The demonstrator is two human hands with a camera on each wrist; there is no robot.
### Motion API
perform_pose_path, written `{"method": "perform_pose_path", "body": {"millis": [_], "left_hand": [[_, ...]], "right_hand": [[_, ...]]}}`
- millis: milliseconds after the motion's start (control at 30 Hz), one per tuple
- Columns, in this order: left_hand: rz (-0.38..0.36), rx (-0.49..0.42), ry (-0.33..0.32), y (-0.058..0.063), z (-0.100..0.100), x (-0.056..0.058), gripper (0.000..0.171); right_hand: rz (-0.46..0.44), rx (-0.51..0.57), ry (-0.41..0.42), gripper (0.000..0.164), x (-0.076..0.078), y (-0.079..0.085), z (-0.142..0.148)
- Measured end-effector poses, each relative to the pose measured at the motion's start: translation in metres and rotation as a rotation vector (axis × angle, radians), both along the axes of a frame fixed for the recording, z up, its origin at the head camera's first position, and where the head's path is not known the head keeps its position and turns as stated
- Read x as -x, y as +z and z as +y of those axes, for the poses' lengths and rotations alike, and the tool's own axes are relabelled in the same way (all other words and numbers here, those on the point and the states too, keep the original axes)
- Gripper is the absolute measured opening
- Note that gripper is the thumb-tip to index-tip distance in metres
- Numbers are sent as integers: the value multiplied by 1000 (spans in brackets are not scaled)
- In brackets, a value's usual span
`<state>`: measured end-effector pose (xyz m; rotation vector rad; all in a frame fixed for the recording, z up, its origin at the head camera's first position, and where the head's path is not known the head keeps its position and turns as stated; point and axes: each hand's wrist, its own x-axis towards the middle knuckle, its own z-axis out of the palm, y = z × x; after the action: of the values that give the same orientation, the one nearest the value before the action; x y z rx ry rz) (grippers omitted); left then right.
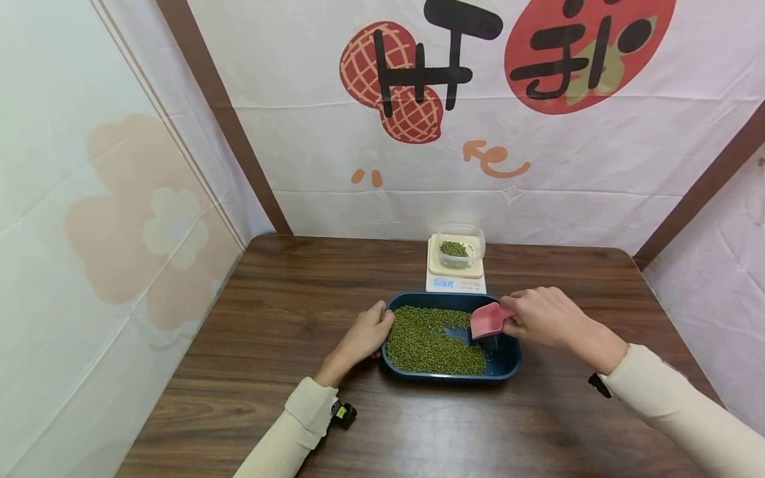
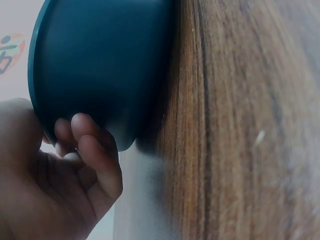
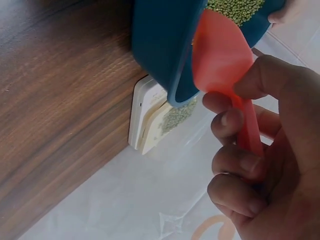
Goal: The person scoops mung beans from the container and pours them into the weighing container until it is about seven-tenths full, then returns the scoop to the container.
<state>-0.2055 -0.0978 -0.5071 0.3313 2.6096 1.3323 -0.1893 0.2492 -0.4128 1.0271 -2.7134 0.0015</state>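
A dark blue tub [image 1: 451,378] of green mung beans [image 1: 430,348] sits on the table. My left hand [image 1: 366,333] grips its left end, the thumb at the rim and the fingers curled against the outer wall [image 2: 95,60] in the left wrist view. My right hand [image 1: 546,317] holds a pink scoop [image 1: 487,320] by its handle, fingers wrapped round it. The scoop's bowl hangs over the tub's right part, and no beans show in it. Under it, some of the tub's blue bottom is bare, with the beans heaped mostly to the left.
Behind the tub stands a white kitchen scale [image 1: 456,285] with a lit display. On it rests a clear plastic container [image 1: 478,234] with a small pile of beans [image 1: 453,249]. A printed cloth [image 1: 335,219] hangs at the brown wooden table's [image 1: 287,292] back edge.
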Motion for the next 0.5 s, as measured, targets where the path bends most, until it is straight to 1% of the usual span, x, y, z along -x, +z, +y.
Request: {"method": "perform_pose_path", "body": {"millis": [100,300,400,500], "left_hand": [[2,-5,1,0,0,0,29],[5,-9,0,2,0,-1,29],[5,-11,-2,2,0,-1,29],[6,-14,-4,2,1,-2,28]], "right_hand": [[-4,-11,3,12,-2,2,-1],[-48,-44,9,12,-5,6,-5],[-58,-55,15,15,-7,9,-8],[-66,-63,19,14,-9,10,-10]]}}
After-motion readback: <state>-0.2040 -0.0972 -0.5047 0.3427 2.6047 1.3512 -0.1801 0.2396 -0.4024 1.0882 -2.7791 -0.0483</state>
